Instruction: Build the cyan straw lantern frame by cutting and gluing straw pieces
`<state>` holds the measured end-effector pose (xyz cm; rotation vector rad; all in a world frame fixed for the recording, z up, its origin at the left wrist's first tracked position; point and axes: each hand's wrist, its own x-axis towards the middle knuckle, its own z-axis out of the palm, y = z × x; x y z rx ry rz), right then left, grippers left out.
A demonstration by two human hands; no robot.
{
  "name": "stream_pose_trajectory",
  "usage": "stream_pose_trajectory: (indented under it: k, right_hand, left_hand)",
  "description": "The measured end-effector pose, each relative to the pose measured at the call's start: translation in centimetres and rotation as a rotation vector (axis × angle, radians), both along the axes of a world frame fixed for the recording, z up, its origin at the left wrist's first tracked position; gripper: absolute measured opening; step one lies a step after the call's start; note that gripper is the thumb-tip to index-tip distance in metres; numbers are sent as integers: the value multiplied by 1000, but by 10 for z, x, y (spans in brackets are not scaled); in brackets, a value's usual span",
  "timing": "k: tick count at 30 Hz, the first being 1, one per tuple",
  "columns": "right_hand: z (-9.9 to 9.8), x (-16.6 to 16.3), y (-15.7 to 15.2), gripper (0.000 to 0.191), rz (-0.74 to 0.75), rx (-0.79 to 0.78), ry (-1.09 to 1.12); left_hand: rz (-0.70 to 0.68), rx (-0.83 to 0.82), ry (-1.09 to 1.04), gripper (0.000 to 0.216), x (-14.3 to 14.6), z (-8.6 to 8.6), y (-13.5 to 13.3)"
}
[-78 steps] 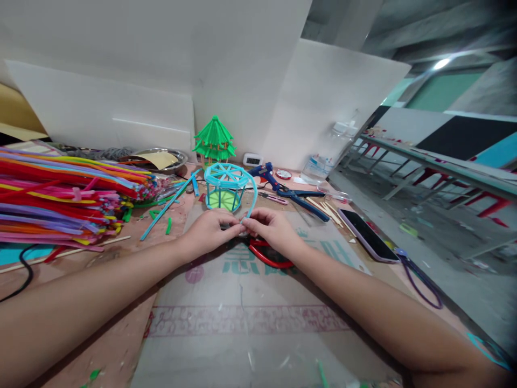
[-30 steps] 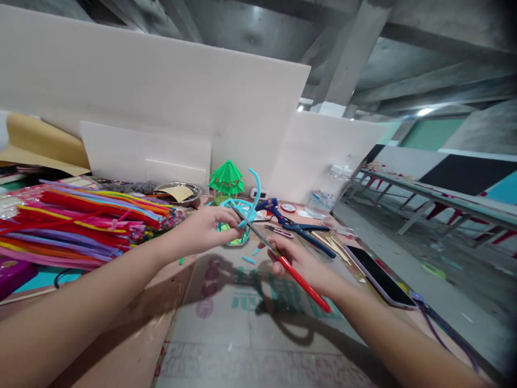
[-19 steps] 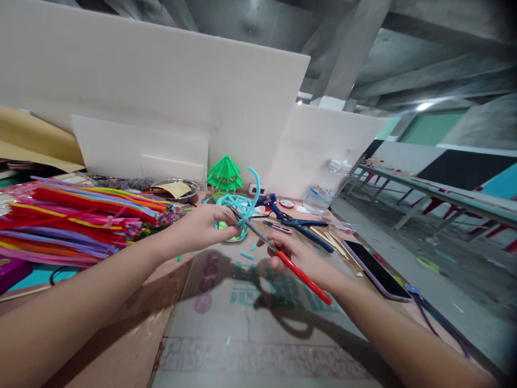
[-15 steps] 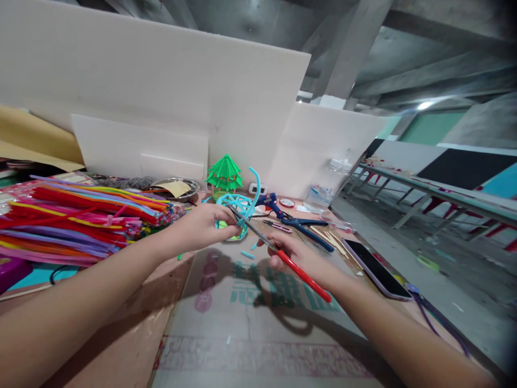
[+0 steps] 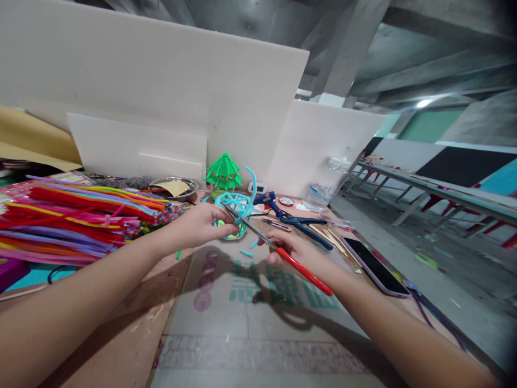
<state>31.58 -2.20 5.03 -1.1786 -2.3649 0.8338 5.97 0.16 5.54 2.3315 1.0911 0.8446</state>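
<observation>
My right hand [image 5: 291, 245] is closed on a pair of red-handled scissors [image 5: 302, 268]. Their blades reach up and left to a light-blue openwork piece [image 5: 236, 202] that looks made of pipe cleaners. My left hand [image 5: 202, 223] pinches the left side of this piece, thumb and fingers together. From its right side a loose blue strand [image 5: 253, 180] curves upward. Whether the blades are closed on a strand is hard to make out. Short blue offcuts [image 5: 246, 253] lie on the board below. Just behind stands a small green-roofed pavilion model [image 5: 224, 171].
Bundles of coloured pipe cleaners [image 5: 81, 215] fill the left, near a metal dish [image 5: 189, 188]. On the right lie a blue glue gun [image 5: 272, 203], blue-handled pliers [image 5: 311, 229], wooden sticks [image 5: 333, 240] and a phone [image 5: 375, 267]. A clear jar [image 5: 329, 183] stands before white panels.
Hands, scissors and blue piece keep nearly the same places. The view has shifted slightly, and the loose strand's tip sits a little further left.
</observation>
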Motion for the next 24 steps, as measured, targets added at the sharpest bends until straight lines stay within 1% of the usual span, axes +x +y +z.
stream_pose_trajectory:
  k: [7, 12, 16, 20, 24]
  right_hand:
    - [-3, -1, -1, 42, 8, -44, 40]
    - [-4, -6, -7, 46, 3, -170, 103]
    - [-5, -7, -9, 43, -7, -204, 135]
    - [-9, -1, 1, 42, -18, -171, 24]
    - [-19, 6, 10, 40, 38, -29, -126]
  left_hand:
    - [-12, -64, 22, 34, -2, -1, 2]
    - [24, -133, 92, 42, -4, -3, 4]
    - [10, -198, 89, 41, -5, -4, 5]
    - [-23, -245, 88, 37, -8, 1, 3]
    - [-33, -245, 59, 33, -14, 5, 4]
